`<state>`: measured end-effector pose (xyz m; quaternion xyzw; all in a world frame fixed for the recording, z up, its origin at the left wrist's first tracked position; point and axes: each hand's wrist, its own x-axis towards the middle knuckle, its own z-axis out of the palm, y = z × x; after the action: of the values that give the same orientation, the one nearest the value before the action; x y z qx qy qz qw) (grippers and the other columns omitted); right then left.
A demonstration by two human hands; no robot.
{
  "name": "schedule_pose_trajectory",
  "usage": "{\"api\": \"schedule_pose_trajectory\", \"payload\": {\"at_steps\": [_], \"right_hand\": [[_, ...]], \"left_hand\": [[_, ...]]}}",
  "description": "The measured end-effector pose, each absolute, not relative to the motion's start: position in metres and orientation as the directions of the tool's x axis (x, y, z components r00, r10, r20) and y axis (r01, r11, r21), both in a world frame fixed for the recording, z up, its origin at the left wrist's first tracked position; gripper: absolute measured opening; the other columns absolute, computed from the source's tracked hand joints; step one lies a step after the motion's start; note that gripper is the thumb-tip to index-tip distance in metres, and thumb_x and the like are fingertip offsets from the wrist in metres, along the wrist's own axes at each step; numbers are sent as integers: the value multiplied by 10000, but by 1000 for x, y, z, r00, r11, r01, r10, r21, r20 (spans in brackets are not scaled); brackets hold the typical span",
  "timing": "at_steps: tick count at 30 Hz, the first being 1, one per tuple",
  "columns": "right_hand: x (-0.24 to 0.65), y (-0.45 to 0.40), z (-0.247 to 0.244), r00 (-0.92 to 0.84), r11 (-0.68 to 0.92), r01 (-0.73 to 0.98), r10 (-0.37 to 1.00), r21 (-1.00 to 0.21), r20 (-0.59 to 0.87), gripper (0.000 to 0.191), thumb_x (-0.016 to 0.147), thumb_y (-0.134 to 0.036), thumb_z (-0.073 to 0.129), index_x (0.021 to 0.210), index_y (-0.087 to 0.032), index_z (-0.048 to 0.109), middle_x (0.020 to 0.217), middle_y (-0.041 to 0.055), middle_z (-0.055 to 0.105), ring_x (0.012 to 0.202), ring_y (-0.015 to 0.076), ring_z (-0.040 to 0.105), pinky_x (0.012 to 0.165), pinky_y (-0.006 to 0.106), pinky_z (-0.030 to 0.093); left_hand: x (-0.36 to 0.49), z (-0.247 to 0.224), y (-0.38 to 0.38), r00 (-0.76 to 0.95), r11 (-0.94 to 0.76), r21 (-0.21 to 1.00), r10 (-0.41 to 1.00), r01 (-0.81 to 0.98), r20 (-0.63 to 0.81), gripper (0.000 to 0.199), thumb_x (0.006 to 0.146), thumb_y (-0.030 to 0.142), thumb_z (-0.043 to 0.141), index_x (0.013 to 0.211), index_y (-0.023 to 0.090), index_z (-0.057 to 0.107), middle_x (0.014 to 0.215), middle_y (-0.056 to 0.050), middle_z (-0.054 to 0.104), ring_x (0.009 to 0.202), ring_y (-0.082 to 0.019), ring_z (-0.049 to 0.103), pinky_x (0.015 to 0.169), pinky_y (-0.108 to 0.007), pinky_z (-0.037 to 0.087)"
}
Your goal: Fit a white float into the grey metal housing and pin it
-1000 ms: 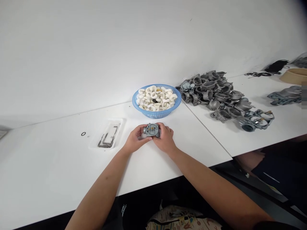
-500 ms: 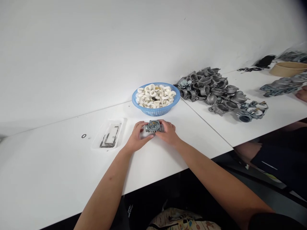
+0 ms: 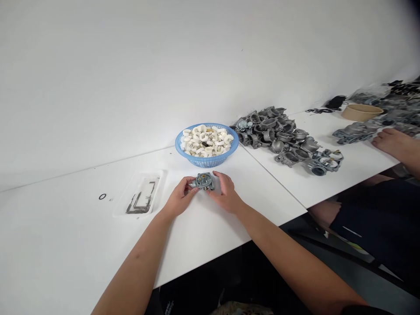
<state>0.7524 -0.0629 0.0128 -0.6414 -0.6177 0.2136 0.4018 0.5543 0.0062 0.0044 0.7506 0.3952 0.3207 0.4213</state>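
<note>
At lower centre, the left hand (image 3: 180,197) curled its fingers against a die-cast carburetor body (image 3: 204,181); the right hand (image 3: 226,194) lay spread just beside it, perhaps barely touching.

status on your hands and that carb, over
Left hand holding carburetor body at its left end. Right hand open beside it. Blue plastic basket of white rings just beyond.

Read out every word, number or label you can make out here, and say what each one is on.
White lettering on the dark garment at the bottom edge: too blurred to read.
Carburetor body in the left hand: no marking can be read; any would be too small.
No other readable text shows.
</note>
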Motion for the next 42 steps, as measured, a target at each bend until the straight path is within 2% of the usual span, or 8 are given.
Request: {"api": "schedule_pose_trajectory", "payload": {"at_steps": [5,9,16,21,24,30,36,42], "right_hand": [[778,-72,49,-2,365,807,788,-464,616,480,907,-370,520,1359,-223,455,1403,95,497,1374,293,374,1165,483,263],[817,-18,89,128,203,906,706,-372,697,427,941,-368,438,1327,-194,499,1349,97,544,1313,283,426,1149,463,264],[856,77,88,282,-157,905,917,-394,281,525,851,-324,534,1357,-183,529,1317,118,581,1251,338,468,1074,502,316],[855,79,88,300,-220,915,931,-338,207,282,772,-262,564,1019,-234,699,1068,83,673,1115,351,524,1010,549,325],[852,78,93,275,-219,933,946,-287,171,135,750,-277,600,828,-246,706,957,70,683,1085,351,525,1001,551,322],[847,89,97,297,-262,941,943,-214,152,129,764,-326,679,731,-204,652,900,117,666,1054,356,541,1047,577,254],[846,74,89,303,-189,933,873,-306,383,236,938,-359,474,809,-190,577,929,107,643,1019,304,538,1055,581,214],[832,44,65,262,55,924,631,-378,730,159,971,-324,412,958,-192,500,1114,116,561,1139,247,481,1046,446,300]], "left_hand": [[553,2,6,452,-311,891,881,331,140,447,878,463,624,1253,228,558,893,-27,602,735,-140,549,715,-287,498],[554,-1,8,431,-307,893,890,328,148,449,831,469,677,1210,237,614,911,-40,639,757,-153,579,727,-298,517],[553,-3,12,397,-266,911,909,315,128,477,779,492,730,1182,244,662,882,-48,658,736,-160,594,710,-303,543],[553,-2,13,425,-272,907,897,322,118,480,785,509,720,1193,263,658,882,-44,655,741,-158,589,727,-305,543],[552,-4,14,423,-278,897,899,343,117,475,793,523,707,1195,276,653,883,-42,654,733,-160,590,697,-299,541],[553,-8,14,436,-324,883,886,340,157,475,796,518,700,1196,267,649,876,-43,644,735,-166,607,664,-285,544],[556,0,9,426,-264,887,900,378,86,511,796,549,674,1212,257,633,886,-40,626,773,-177,585,706,-302,518],[558,9,4,435,-183,906,900,382,-2,534,803,564,659,1244,267,608,1008,-50,613,915,-198,566,814,-318,483]]}}
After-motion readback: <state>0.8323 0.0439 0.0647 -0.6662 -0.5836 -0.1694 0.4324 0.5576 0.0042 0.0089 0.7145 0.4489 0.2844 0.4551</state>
